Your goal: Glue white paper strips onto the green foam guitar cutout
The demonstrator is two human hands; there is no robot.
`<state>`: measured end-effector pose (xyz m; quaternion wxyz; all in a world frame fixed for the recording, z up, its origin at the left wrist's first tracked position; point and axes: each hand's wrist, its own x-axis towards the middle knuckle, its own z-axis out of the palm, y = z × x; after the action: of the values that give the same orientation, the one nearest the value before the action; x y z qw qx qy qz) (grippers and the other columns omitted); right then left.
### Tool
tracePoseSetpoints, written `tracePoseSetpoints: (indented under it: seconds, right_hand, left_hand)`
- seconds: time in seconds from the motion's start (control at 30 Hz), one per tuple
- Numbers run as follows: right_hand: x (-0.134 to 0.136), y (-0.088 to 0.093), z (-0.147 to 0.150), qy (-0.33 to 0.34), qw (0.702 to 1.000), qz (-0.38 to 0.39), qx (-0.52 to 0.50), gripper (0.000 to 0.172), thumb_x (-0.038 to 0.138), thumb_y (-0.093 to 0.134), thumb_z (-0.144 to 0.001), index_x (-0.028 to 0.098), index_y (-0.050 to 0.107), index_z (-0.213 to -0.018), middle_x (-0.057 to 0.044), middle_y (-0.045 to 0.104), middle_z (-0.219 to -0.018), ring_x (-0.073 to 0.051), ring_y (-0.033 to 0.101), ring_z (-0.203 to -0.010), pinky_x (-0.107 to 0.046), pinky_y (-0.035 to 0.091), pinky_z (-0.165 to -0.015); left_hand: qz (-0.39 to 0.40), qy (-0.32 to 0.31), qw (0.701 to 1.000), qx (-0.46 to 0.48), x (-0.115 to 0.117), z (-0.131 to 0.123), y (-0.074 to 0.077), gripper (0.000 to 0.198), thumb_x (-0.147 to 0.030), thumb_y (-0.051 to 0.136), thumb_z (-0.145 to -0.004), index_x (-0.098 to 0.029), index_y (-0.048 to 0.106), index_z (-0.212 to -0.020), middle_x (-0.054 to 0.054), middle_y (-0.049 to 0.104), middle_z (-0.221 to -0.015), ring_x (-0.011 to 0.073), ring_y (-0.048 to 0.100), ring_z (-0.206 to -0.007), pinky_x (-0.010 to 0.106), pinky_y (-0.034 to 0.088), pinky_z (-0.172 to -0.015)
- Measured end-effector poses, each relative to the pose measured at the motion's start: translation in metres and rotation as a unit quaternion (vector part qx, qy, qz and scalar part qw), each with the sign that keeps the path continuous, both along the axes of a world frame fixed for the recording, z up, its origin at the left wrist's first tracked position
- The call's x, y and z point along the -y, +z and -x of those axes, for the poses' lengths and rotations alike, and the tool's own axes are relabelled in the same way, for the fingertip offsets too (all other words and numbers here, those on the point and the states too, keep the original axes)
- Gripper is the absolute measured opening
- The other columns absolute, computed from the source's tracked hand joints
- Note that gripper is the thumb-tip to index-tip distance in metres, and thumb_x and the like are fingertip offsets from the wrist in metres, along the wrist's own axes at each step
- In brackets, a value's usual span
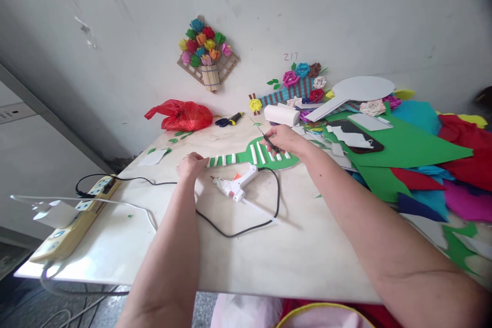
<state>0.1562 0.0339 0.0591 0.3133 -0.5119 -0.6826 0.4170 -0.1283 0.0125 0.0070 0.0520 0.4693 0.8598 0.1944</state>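
A green guitar-like cutout (240, 158) with several white strips across it lies on the table. My left hand (192, 164) touches its narrow left end, with the fingers together at the edge; whether they pinch anything is hidden. My right hand (283, 139) holds dark-handled scissors (270, 144) over the wide right part, their blades pointing up and left. Just in front of the cutout rests a white glue gun (236, 185), its black cord looping around it.
A power strip (77, 220) with plugs and cords lies along the left edge. Behind are a red plastic bag (184, 115) and yellow-black pliers (230, 119). Coloured sheets (407, 138), a phone (355, 136) and paper flowers (298, 79) crowd the right side.
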Motion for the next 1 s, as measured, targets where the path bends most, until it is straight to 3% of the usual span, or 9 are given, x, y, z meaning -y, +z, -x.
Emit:
tracePoseSetpoints:
  seconds: [0.13,0.3,0.53,0.77,1.0]
  right_hand:
    - [0.001,-0.008,0.010,0.017,1.000,-0.018,0.010,0.025,0.030,0.070,-0.067,0.011,0.061,-0.081,0.002,0.055,-0.050,-0.007,0.048,-0.034,-0.016,0.023,-0.028]
    - [-0.002,-0.016,0.014,0.036,0.999,-0.015,0.036,0.033,0.041,0.070,-0.064,0.014,0.061,-0.081,0.002,0.056,-0.053,-0.007,0.048,-0.035,-0.017,0.022,-0.028]
    - [-0.004,-0.019,0.014,0.028,0.999,-0.017,0.041,0.033,0.044,0.069,-0.064,0.016,0.062,-0.080,0.002,0.057,-0.055,-0.007,0.049,-0.036,-0.017,0.024,-0.029]
    - [-0.004,-0.021,0.014,0.021,0.999,-0.021,0.032,0.038,0.047,0.069,-0.063,0.015,0.062,-0.083,0.001,0.058,-0.056,-0.008,0.051,-0.038,-0.017,0.024,-0.029]
    - [-0.007,-0.024,0.014,0.015,0.999,-0.024,0.021,0.041,0.048,0.068,-0.063,0.014,0.062,-0.085,-0.001,0.059,-0.059,-0.010,0.054,-0.040,-0.017,0.025,-0.028]
  left_hand:
    - [-0.051,-0.014,0.999,-0.013,0.001,0.001,0.001,0.027,-0.045,0.055,-0.070,-0.024,0.065,-0.083,0.006,0.068,-0.095,0.0283,0.056,-0.100,0.038,0.040,-0.081]
    - [-0.061,-0.071,0.995,-0.029,0.001,0.001,-0.005,0.029,-0.037,0.054,-0.073,-0.024,0.068,-0.095,0.006,0.065,-0.108,0.0293,0.049,-0.110,0.038,0.038,-0.088]
    - [-0.028,-0.141,0.989,-0.021,0.001,-0.001,-0.013,0.032,-0.039,0.042,-0.080,-0.032,0.064,-0.103,-0.002,0.049,-0.132,0.0272,0.029,-0.128,0.047,0.018,-0.103]
    - [-0.023,-0.153,0.987,-0.041,-0.004,0.000,-0.018,0.030,-0.039,0.043,-0.079,-0.031,0.064,-0.098,0.002,0.058,-0.122,0.0290,0.033,-0.125,0.046,0.021,-0.101]
    - [-0.013,-0.152,0.988,-0.032,-0.004,-0.002,-0.018,0.033,-0.036,0.038,-0.082,-0.028,0.062,-0.104,0.004,0.053,-0.128,0.0273,0.033,-0.125,0.044,0.022,-0.101]
